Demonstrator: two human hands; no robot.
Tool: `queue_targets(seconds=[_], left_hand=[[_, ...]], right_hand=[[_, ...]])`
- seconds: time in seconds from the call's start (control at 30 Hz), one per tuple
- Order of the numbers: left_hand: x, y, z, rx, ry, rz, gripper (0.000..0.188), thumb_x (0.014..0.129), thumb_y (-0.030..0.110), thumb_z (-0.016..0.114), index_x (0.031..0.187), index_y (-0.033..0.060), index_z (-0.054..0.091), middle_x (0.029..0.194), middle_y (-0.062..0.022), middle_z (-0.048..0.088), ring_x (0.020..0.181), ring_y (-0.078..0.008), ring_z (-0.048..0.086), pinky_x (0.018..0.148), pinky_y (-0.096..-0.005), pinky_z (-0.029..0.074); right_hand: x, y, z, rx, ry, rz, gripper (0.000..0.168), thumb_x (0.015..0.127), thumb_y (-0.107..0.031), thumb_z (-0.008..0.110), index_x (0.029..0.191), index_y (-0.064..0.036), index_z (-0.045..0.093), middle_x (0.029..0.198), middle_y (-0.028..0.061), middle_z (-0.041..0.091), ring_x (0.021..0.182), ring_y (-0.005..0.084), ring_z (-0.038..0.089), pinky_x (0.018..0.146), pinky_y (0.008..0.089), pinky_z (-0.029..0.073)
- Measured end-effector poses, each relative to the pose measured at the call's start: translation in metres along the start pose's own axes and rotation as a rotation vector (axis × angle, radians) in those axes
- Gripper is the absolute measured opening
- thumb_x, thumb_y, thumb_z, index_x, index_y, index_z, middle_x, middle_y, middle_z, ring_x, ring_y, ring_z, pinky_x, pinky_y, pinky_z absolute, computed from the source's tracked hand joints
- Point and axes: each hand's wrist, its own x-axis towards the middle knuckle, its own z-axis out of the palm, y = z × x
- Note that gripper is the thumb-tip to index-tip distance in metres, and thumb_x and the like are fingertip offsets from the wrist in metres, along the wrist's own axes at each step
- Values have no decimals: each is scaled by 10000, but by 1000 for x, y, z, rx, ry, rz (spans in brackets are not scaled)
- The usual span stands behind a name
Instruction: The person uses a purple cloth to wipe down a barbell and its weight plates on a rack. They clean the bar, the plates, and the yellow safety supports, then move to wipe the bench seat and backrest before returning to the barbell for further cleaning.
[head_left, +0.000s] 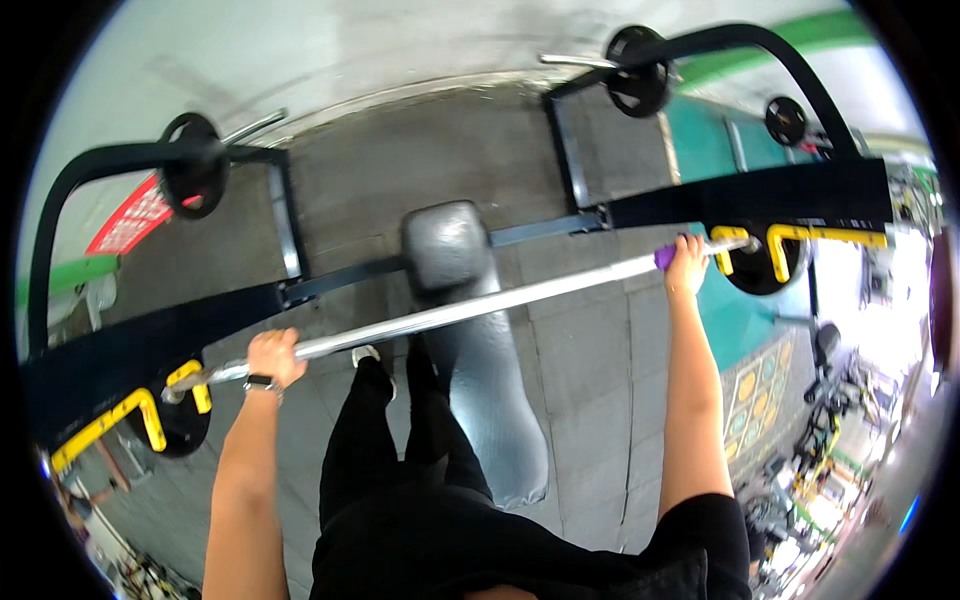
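Note:
A steel barbell lies across the yellow hooks of a bench press rack, with a black weight plate at its left end and another black plate at its right end. My left hand, with a watch on its wrist, is closed around the bar just inside the left hook. Near the right hook my right hand rests on the bar, its fingers over it; a small purple object shows beside the palm, against the bar. Under the bar stands a black padded bench.
Dark rack uprights flank the bench, and a crossbar joins them behind it. Spare plates hang on pegs by the wall. My legs stand left of the bench. Gym machines are at the far right.

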Motion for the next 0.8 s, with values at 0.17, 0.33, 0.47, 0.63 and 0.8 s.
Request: queue_targets(seconds=[0.17, 0.33, 0.47, 0.63, 0.8], left_hand=[[-2, -3, 4, 13, -25, 9, 307, 551, 235, 749, 753, 105, 558, 683, -87, 610, 702, -273, 622, 687, -388, 478], [3, 2, -1, 28, -87, -16, 270, 599, 255, 725, 762, 101, 575, 711, -91, 631, 739, -263, 636, 721, -380, 485], [4, 2, 1, -19, -158, -45, 236, 633, 253, 679, 780, 88, 598, 741, -116, 649, 770, -288, 644, 732, -394, 491], [4, 7, -6, 39, -188, -89, 241, 632, 252, 676, 809, 99, 620, 832, -85, 661, 902, -253, 626, 812, -400, 458], [-22, 38, -10, -132, 287, -308, 395, 669, 159, 655, 1047, 67, 582, 1128, -118, 532, 1143, -299, 453, 989, -459, 357]], right_hand=[[-46, -59, -18, 118, 124, -112, 234, 791, -95, 600, 1023, -111, 576, 1208, 67, 529, 1306, 296, 386, 1055, 526, 314], [-88, -134, -55, 210, 211, -323, 159, 700, -75, 629, 845, -119, 579, 924, 63, 585, 1068, 275, 526, 1010, 480, 355], [-132, -214, -89, 303, 181, -480, 111, 723, -102, 585, 830, -128, 570, 832, 69, 559, 876, 262, 542, 919, 433, 379], [-197, -314, -124, 284, 223, -664, 120, 774, -133, 543, 889, -112, 567, 868, 64, 558, 900, 250, 538, 921, 436, 370], [-241, -385, -145, 376, 268, -772, 243, 720, -112, 609, 958, -113, 558, 923, 70, 549, 942, 269, 521, 888, 437, 360]])
